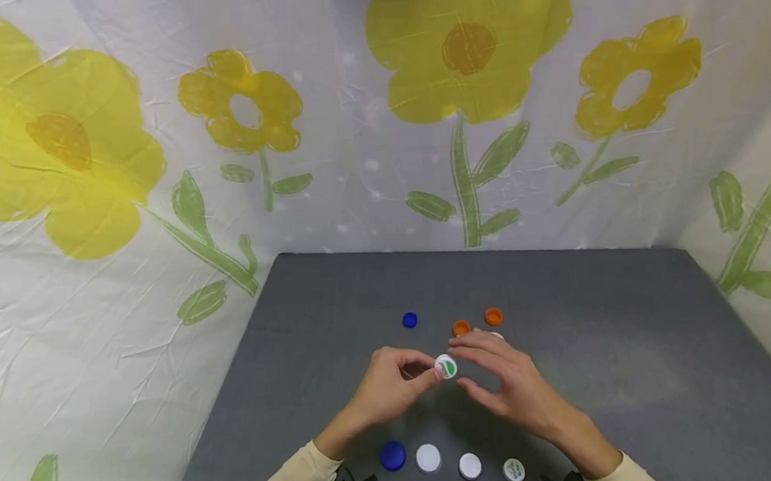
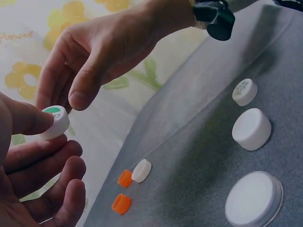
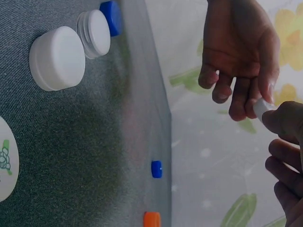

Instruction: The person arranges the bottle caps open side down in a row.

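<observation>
My left hand [image 1: 394, 383] pinches a small white bottle cap [image 1: 446, 366] between thumb and fingers, above the table. Green print shows on its top, seen also on the white cap [image 2: 56, 122] in the left wrist view. The right hand [image 1: 510, 379] is just to the right of the cap, fingers loosely spread and thumb apart from them. In the right wrist view the right thumb [image 3: 284, 120] overlaps the cap. Close behind the right fingers are an orange cap [image 1: 461, 328] and a white cap [image 2: 141, 170], the latter mostly hidden in the head view.
Nearer me, a row on the grey table [image 1: 618, 342] holds a blue cap [image 1: 393, 455], two plain white caps, one wide [image 1: 428, 458] and one smaller [image 1: 470, 466], and a printed white cap [image 1: 514, 470]. Farther back lie a small blue cap [image 1: 410, 319] and another orange cap [image 1: 493, 316]. Flowered curtain surrounds the table.
</observation>
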`<state>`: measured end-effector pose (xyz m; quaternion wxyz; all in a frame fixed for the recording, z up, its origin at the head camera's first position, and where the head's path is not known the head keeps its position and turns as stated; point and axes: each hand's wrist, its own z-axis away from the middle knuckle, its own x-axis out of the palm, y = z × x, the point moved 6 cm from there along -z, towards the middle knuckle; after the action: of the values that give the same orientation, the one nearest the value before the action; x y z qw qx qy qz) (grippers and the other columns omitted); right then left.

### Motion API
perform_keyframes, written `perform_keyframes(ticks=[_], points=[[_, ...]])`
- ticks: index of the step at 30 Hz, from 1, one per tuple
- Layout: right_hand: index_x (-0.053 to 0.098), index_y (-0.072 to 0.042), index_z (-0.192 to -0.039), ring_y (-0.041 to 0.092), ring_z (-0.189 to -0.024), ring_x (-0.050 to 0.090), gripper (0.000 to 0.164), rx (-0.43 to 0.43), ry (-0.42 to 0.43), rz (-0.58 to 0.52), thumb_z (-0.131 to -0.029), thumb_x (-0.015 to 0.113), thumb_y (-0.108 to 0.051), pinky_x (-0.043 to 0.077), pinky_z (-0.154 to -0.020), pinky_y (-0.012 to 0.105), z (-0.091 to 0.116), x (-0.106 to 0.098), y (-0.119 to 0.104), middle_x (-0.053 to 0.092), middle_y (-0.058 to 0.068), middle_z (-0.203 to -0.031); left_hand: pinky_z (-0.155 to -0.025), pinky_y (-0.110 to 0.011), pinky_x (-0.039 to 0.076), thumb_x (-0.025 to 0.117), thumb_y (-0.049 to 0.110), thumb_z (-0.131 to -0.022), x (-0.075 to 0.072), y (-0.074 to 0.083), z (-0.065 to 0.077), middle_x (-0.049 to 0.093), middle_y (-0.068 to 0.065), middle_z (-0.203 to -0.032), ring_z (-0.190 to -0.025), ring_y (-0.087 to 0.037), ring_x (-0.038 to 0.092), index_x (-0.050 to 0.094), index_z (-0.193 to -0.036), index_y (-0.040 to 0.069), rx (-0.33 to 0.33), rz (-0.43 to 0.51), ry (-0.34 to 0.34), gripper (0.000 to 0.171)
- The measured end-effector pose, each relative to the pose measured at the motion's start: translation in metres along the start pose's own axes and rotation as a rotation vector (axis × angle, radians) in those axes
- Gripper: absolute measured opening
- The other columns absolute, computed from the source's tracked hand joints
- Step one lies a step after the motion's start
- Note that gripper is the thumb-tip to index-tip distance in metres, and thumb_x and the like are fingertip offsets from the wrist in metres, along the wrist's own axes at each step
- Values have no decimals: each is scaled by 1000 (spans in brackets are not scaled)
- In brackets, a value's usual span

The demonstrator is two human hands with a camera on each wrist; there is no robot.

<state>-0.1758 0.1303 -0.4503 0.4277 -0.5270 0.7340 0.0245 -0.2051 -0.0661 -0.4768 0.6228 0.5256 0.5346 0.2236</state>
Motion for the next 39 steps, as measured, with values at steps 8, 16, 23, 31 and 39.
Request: perform_keyframes(ticks=[8, 16, 23, 31, 39], points=[[77, -10, -129, 32, -132, 67, 54, -43, -1, -8, -79, 95, -2, 33, -127, 20, 2, 1, -2, 73, 9, -137, -68, -22, 55, 80, 25, -100, 5, -5, 2, 82, -3, -94, -75, -3, 69, 85, -105, 7, -28, 41, -84, 20], [75, -12, -131, 29, -131, 67, 47, -43, -17, -22, -87, 92, -10, 34, -126, 19, 1, 0, -4, 73, 8, -138, -70, -22, 58, 75, 29, -103, 7, -6, 4, 82, -7, -92, -78, -17, 76, 84, -108, 5, -10, 75, -118, 26], [74, -9, -130, 33, -133, 67, 42, -52, 10, -27, -91, 88, -10, 34, -127, 23, 1, 1, -1, 74, 10, -136, -74, -26, 61, 75, 27, -103, -1, 3, 8, 84, -7, -98, -83, -9, 77, 83, -115, 7, 62, 24, -27, 25], [74, -10, -131, 32, -136, 65, 40, 7, -18, -9, -93, 87, -13, 34, -127, 23, -7, 2, -2, 73, 7, -138, -70, -24, 61, 88, 13, -90, -15, 24, 14, 82, -9, -112, -82, -22, 77, 81, -120, 7, 332, -219, 127, 31], [76, -9, -128, 31, -134, 67, 40, -35, -48, 30, -91, 90, -15, 39, -128, 34, -23, 8, -9, 74, 7, -135, -70, -26, 61, 91, 13, -88, -21, 28, 18, 83, -5, -110, -82, -18, 75, 82, -112, 9, 426, -351, 183, 26]])
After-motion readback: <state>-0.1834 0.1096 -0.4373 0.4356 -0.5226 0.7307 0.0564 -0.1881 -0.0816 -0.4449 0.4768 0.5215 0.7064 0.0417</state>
